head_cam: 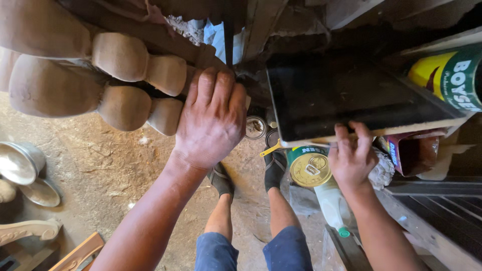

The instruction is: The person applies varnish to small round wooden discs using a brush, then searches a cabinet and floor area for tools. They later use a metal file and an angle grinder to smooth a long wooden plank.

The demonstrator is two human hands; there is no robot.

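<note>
Hands are apart, one on each side of the view. The left hand (211, 120) lies flat and spread, palm down, on the end of a turned wooden post (125, 60) that runs to the far left; its fingers point to the far side and curl a little over the wood, pressing more than gripping. A second turned post (95, 100) lies just beside the first one, nearer to the person, and the hand covers part of its end too. The left forearm comes up from the near left, almost straight, with the wrist a little bent.

The right hand (351, 158) is at the right, fingers up and closed on the near edge of a dark flat board (351, 95); the thumb side is hidden, but the fingertips (346, 133) touch the pale edge of the board. The board is tilted and fills the far right part of the view. The right forearm rises from the near right corner.

Under the board stands a round can with a gold lid (310, 169), just left of the right hand, and a white plastic bottle (334, 203) lies near it. A green and yellow tin (452, 75) is at the far right. Two feet in dark sandals stand on the dirt floor (100, 165) between the hands, and metal bowls (20, 163) rest at the left
</note>
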